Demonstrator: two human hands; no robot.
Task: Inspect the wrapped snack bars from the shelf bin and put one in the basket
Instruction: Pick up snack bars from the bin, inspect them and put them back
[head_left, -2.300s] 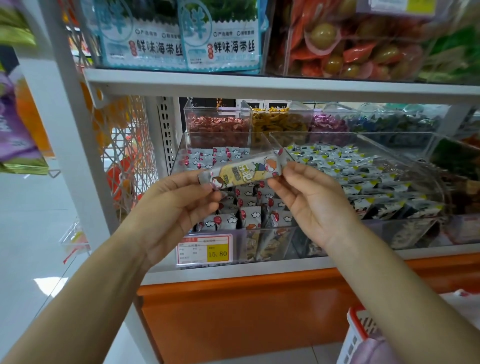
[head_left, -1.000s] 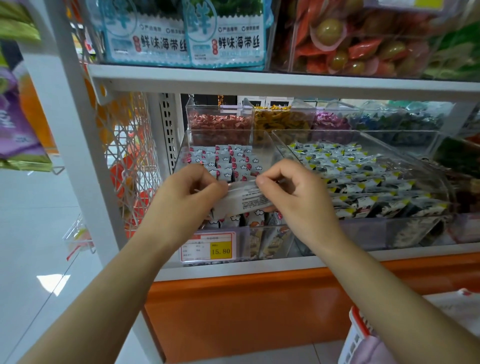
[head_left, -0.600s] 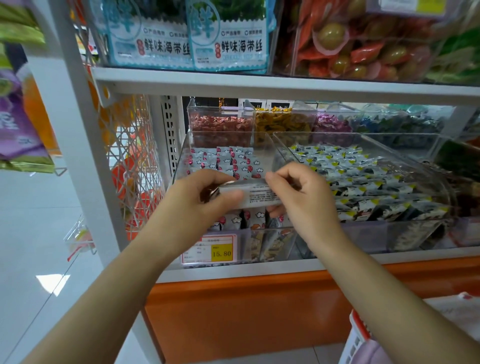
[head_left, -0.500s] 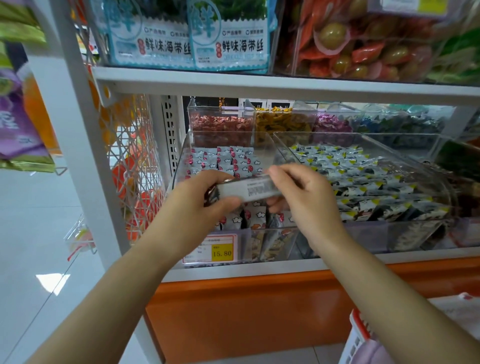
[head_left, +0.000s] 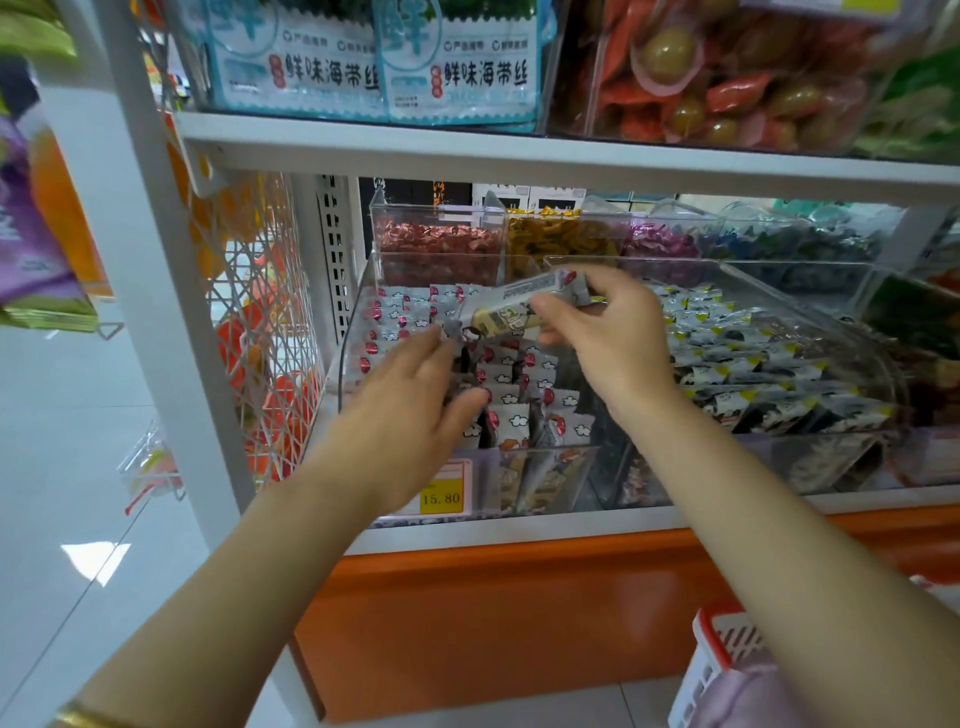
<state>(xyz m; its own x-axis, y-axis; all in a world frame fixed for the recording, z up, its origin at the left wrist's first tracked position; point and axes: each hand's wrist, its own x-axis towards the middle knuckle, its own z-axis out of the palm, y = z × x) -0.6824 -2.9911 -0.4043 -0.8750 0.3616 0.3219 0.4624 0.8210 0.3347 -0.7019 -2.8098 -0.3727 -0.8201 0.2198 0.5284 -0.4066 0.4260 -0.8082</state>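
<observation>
My right hand (head_left: 605, 332) pinches a wrapped snack bar (head_left: 511, 306) by its right end and holds it tilted above the clear shelf bin (head_left: 358, 332). The bin is full of several like bars in white wrappers with red marks (head_left: 511, 395). My left hand (head_left: 410, 410) is off the bar, fingers straight and spread, hovering just above the bars in the bin. The red and white basket (head_left: 719, 649) shows only a corner at the bottom right, below my right forearm.
A second clear bin (head_left: 769, 374) of black, white and yellow packs sits to the right. Smaller bins of sweets (head_left: 441, 244) stand behind. A yellow price tag (head_left: 441, 499) reads 15.80. The upper shelf (head_left: 519, 148) overhangs; a white upright (head_left: 150, 291) stands to the left.
Both hands held the bar and turned it over. Now my left hand has let go and dropped toward the bin, while my right hand has lifted the bar up and to the right.
</observation>
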